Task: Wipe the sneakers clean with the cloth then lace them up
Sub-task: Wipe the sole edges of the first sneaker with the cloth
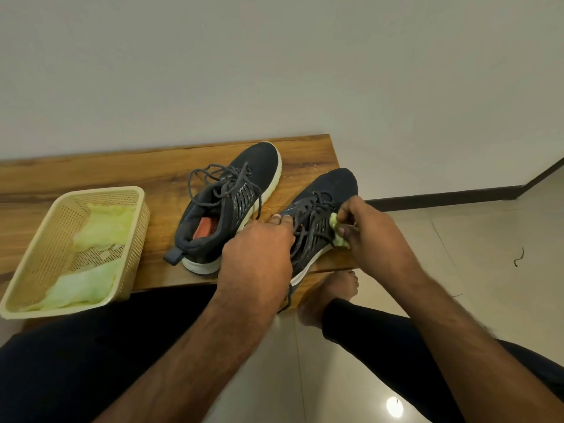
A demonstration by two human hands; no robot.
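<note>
Right sneaker [320, 215] at the bench [91, 175] corner, gripped by the left hand [259, 257], green cloth [337, 232] pinched in the right hand [366, 230] — pressed to its side, basket [39, 270] overhanging the near edge.

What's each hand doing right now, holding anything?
Left hand: closed over the near sneaker, steadying it.
Right hand: pinching a small green cloth against that sneaker's side.

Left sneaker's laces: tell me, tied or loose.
Loose. The laces sprawl in open loops over the left sneaker, with one end trailing down its side; no knot or bow shows.
</note>
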